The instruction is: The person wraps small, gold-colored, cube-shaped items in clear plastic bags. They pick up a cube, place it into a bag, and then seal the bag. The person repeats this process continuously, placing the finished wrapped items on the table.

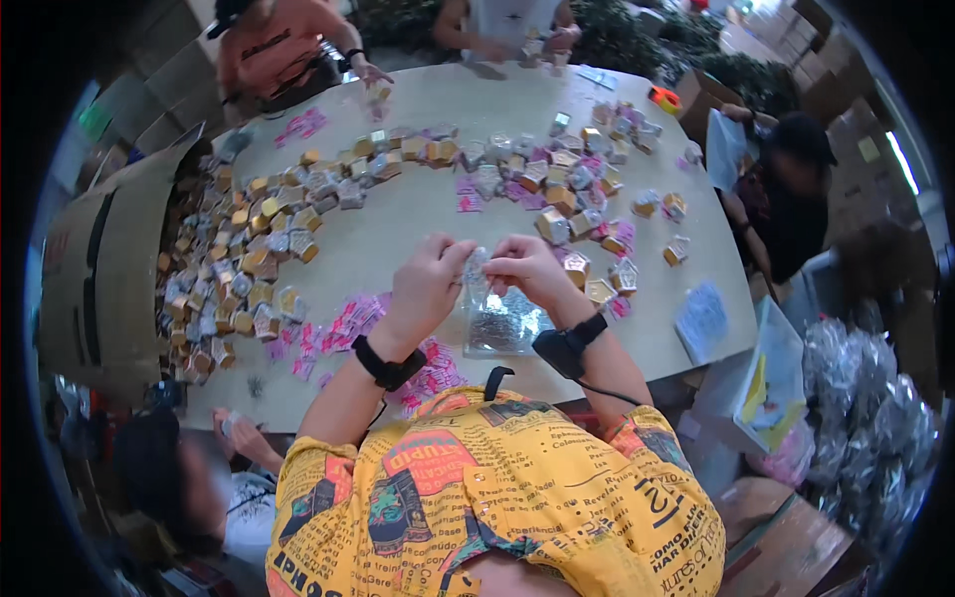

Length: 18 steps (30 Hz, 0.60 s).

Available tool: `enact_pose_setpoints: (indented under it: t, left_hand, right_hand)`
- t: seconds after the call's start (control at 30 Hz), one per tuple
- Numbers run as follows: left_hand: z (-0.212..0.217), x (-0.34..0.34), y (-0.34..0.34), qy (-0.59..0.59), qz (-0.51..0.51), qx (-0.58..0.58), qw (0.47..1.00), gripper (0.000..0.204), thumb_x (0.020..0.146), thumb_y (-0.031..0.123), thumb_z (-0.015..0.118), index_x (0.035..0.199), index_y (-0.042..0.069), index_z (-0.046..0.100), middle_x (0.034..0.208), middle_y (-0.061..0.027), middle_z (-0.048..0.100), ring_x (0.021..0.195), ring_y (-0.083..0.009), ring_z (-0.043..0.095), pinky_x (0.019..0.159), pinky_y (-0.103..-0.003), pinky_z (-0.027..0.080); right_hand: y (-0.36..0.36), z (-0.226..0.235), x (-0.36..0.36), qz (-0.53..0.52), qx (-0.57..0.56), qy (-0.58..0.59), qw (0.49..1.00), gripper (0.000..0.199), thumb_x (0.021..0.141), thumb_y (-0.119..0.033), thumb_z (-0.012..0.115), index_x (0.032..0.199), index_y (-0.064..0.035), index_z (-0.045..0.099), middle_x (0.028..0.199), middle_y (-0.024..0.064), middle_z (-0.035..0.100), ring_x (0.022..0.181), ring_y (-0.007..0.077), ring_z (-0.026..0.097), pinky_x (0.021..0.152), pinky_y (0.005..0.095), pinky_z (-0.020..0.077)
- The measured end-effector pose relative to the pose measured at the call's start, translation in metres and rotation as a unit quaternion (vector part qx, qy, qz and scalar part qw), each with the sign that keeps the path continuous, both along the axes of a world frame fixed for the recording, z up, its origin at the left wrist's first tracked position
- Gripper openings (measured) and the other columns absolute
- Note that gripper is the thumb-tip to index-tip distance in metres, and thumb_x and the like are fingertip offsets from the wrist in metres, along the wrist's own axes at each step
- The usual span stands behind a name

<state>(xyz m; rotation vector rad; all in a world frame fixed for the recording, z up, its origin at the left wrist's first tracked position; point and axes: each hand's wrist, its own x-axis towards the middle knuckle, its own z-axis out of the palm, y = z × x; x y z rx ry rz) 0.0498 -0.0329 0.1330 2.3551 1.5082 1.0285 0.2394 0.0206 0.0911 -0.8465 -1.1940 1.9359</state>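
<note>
My left hand (430, 277) and my right hand (534, 269) meet above the table's near middle, the fingers of both closed in a pinch. Between them is a small clear, shiny plastic piece (477, 265), perhaps a little bag; its contents are too small to make out. Just below my hands lies a shallow clear container (479, 347) with dark, fine bits in it. Beside my left forearm spreads a heap of pink printed packets (360, 316). Small gold, many-sided boxes (575, 266), some in clear wrap, lie right of my right hand.
Gold and clear-wrapped boxes (271, 207) spill from a large carton (119, 284) at left and arc across the white table (388, 224). Blue-white bags (702, 320) lie at right. An orange tape dispenser (665, 99) sits far right. Several people work around the table.
</note>
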Motion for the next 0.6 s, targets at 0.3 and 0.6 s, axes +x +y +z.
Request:
enact_pose_setpoints:
  t: [0.3, 0.6]
  left_hand:
    - [-0.018, 0.012, -0.001, 0.06, -0.037, -0.101, 0.992, 0.057, 0.064, 0.003, 0.071, 0.117, 0.01, 0.051, 0.097, -0.0129, 0.052, 0.092, -0.0306, 0.055, 0.071, -0.038, 0.049]
    - [-0.106, -0.05, -0.014, 0.288, -0.109, -0.287, 0.907, 0.062, 0.059, 0.014, 0.079, 0.114, 0.007, 0.052, 0.101, -0.0173, 0.053, 0.095, -0.0338, 0.055, 0.08, -0.042, 0.047]
  right_hand:
    - [0.008, -0.024, 0.026, -0.013, 0.017, -0.08, 0.997, 0.011, 0.079, -0.008, 0.067, 0.077, 0.0008, 0.06, 0.067, 0.008, 0.062, 0.057, 0.0128, 0.061, 0.056, 0.0234, 0.0521]
    - [-0.008, -0.062, 0.06, -0.13, 0.378, -0.525, 0.752, 0.019, 0.072, -0.011, 0.067, 0.089, -0.0063, 0.062, 0.094, 0.0155, 0.055, 0.085, 0.0325, 0.059, 0.074, 0.0419, 0.0481]
